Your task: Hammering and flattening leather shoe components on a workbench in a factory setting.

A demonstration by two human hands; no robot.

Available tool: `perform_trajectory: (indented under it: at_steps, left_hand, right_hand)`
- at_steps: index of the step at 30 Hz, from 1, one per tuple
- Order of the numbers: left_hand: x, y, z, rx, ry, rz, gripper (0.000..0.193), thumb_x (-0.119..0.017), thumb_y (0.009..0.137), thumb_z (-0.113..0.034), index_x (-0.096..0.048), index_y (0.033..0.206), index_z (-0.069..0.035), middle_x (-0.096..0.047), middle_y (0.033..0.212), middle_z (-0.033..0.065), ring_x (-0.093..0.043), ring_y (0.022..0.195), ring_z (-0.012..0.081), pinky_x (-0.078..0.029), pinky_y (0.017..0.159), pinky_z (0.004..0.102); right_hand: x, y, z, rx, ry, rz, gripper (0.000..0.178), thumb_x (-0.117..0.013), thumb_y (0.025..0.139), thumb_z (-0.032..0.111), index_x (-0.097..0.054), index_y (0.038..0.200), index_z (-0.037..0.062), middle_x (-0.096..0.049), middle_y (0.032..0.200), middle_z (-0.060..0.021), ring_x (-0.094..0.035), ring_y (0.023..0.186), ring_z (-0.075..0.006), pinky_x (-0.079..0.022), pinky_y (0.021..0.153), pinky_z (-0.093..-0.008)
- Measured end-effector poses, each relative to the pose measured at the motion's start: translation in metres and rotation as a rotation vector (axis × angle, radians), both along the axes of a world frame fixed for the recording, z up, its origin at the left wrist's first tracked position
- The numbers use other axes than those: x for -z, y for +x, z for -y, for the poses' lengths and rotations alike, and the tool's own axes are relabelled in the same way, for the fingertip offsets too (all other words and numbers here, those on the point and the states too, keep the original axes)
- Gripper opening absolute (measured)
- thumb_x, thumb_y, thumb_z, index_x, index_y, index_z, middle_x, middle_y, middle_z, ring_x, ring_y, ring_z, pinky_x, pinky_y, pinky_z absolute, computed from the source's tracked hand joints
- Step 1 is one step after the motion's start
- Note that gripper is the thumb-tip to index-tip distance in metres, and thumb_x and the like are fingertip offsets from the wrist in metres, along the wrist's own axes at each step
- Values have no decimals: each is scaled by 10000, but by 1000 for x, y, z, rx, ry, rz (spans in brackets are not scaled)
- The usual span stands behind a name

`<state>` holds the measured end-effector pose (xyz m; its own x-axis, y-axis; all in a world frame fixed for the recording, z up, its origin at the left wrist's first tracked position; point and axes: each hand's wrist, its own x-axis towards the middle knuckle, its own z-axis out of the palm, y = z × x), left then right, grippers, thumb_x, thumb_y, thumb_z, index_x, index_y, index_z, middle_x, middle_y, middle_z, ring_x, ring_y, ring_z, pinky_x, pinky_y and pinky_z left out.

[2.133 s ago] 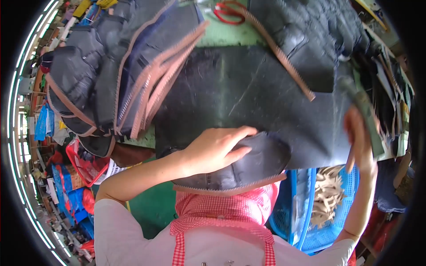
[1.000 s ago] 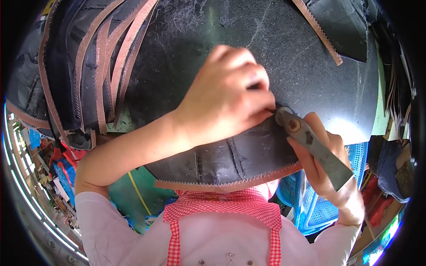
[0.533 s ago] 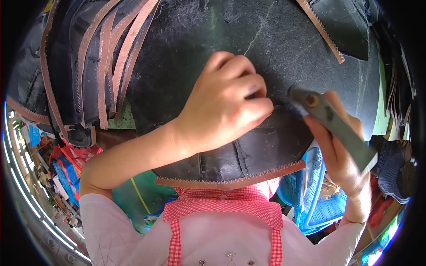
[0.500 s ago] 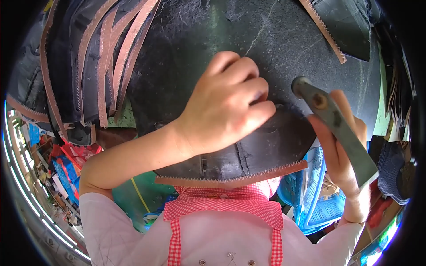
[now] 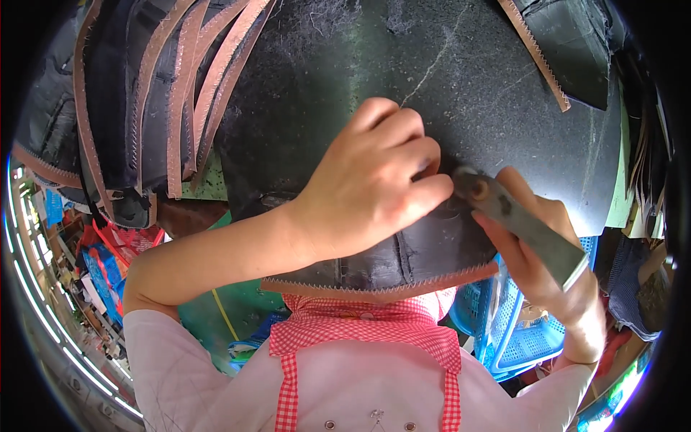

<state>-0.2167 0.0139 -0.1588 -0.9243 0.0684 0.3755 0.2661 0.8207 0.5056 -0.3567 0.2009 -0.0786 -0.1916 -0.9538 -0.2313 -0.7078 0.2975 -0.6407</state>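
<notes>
A black leather-like piece [image 5: 374, 270] lies at the near side of the black work surface, with a brown, zigzag-stitched band [image 5: 381, 290] along its near edge. My left hand [image 5: 371, 183] is closed over the piece's far part, knuckles up, fingers curled down onto its edge; the fingertips are hidden. In my right hand [image 5: 553, 214] is a hammer with a long grey metal head [image 5: 529, 229]. The round face of that head is down close beside my left fingers. Most of the hammer's handle is hidden, with only its wooden end showing in the head.
Several black pieces with brown stitched bands [image 5: 176, 108] are heaped at the far left. Another such piece [image 5: 568, 57] lies at the far right. A blue plastic basket [image 5: 529, 345] stands below the surface at right. Dark cloth [image 5: 630, 288] hangs beyond it.
The hammer has come down and leftward, from above the surface to beside my left fingers. My left hand keeps its closed hold on the piece, and the whole view has shifted slightly.
</notes>
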Motion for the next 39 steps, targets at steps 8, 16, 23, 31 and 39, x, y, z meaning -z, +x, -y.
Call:
perform_trajectory:
  at_steps: [8,16,23,31,39]
  left_hand:
    - [-10,-1,20,-68,45,158,212,-852,676,-163,-742,857,-180,-625,1046,-36,-568,1035,219,-420,903,415]
    - [-5,6,23,140,16,76,211,-846,668,-147,-739,849,-163,-659,880,-42,-596,879,201,-443,845,390]
    - [-9,9,38,247,-122,50,215,-839,699,-194,-725,879,-171,-648,915,-39,-595,881,195,-454,755,350]
    - [1,11,43,111,133,134,204,-861,664,-150,-770,844,-181,-626,941,-24,-589,937,227,-476,764,354]
    - [-3,21,36,189,-117,51,195,-732,683,-172,-745,878,-167,-630,921,-17,-596,919,214,-477,768,347]
  right_hand:
    - [2,11,-4,-12,238,-129,238,-655,957,27,-602,1186,-12,-633,908,-186,-676,732,-398,-500,619,-416]
    - [3,19,8,-46,161,-77,240,-656,960,85,-551,1165,16,-641,821,-177,-675,725,-405,-506,613,-412]
    - [1,14,17,-58,6,-35,290,-616,972,12,-540,1250,-3,-646,976,-172,-635,678,-410,-513,631,-410]
    - [-9,7,14,147,1,29,306,-686,967,46,-651,1262,-29,-711,1062,-163,-673,737,-202,-526,680,-298]
    - [0,18,21,192,-16,116,158,-656,954,38,-605,1101,13,-663,840,-165,-709,725,-378,-511,621,-374]
